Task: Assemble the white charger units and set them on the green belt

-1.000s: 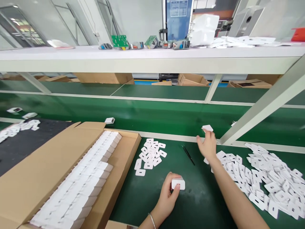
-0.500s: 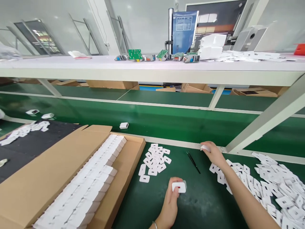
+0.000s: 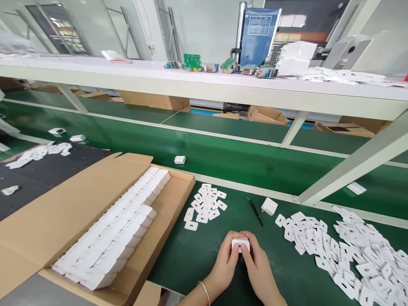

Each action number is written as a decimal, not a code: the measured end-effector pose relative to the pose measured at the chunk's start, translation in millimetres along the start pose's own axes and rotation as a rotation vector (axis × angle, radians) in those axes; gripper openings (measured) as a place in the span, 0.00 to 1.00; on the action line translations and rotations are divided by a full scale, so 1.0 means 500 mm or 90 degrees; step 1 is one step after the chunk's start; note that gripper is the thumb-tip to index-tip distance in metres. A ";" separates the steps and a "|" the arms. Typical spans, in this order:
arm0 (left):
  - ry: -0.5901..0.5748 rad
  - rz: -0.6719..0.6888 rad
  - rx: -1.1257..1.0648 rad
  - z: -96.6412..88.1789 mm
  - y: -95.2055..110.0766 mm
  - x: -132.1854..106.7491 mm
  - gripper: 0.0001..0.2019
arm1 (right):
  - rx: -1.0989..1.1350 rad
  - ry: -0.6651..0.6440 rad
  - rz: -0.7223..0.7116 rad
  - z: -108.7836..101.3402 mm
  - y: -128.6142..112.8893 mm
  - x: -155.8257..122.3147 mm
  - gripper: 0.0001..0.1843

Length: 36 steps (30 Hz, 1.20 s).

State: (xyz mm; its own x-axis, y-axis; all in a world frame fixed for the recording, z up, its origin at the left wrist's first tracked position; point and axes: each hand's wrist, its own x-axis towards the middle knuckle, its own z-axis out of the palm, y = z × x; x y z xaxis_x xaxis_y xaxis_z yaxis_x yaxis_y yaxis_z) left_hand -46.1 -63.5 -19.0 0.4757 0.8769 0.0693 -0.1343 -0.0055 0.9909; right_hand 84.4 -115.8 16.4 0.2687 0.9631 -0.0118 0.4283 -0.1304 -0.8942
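Note:
Both my hands grip one white charger [image 3: 241,241] low in the middle of the head view. My left hand [image 3: 224,259], with a bracelet at its wrist, wraps the left side. My right hand [image 3: 259,265] closes round the right side. The two thumbs press side by side on the face turned towards me, partly covering its slot. A second white charger [image 3: 269,206] with a plug end lies on the green table ahead, beside black tweezers [image 3: 255,211]. Small white slotted plates [image 3: 207,204] form a loose pile ahead to the left.
An open cardboard box [image 3: 178,204] with rows of white chargers stands left. A larger spread of white plates [image 3: 338,250] covers the right side. Another white charger [image 3: 179,160] sits on the green belt behind. A slanted post [image 3: 357,159] carries the shelf [image 3: 204,87] holding circuit boards.
My right hand has let go of a white charger beside the tweezers and come back to the middle. It now grips the charger in my left hand. The view has shifted slightly.

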 end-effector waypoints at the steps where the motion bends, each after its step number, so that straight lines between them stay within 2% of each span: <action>1: -0.005 0.013 0.004 0.000 -0.002 0.000 0.21 | 0.057 0.019 0.009 0.012 0.010 -0.005 0.22; 4: -0.025 0.050 0.022 -0.001 -0.010 -0.001 0.20 | 0.186 0.074 0.046 0.032 0.044 -0.008 0.25; 6: -0.041 0.069 0.028 -0.002 -0.014 -0.002 0.19 | 0.219 0.096 0.063 0.037 0.060 -0.008 0.27; 14: -0.078 0.065 0.041 -0.003 0.004 0.007 0.25 | 0.212 0.134 0.086 0.036 0.082 -0.015 0.30; 18: -0.069 0.080 0.069 0.001 0.004 0.012 0.25 | 0.208 0.148 0.098 0.032 0.088 -0.019 0.32; 25: -0.055 0.083 0.077 -0.008 0.010 0.021 0.23 | 0.201 0.116 0.103 0.035 0.107 -0.017 0.32; 29: -0.072 0.005 -0.041 -0.004 0.014 0.018 0.22 | 0.186 0.164 0.078 0.043 0.120 -0.027 0.32; 32: -0.091 -0.088 -0.161 0.007 0.017 0.014 0.30 | 0.175 0.201 0.034 0.046 0.121 -0.036 0.32; 36: -0.115 -0.170 -0.142 0.019 0.041 0.003 0.32 | 0.165 0.222 -0.018 0.049 0.121 -0.043 0.32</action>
State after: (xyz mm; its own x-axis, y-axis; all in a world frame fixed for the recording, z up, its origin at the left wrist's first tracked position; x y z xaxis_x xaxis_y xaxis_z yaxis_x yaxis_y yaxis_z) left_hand -39.8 -66.7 2.7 0.6620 0.7346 -0.1484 -0.1617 0.3334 0.9288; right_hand 83.4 -138.4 -48.5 0.5550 0.8222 0.1262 0.2213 0.0003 -0.9752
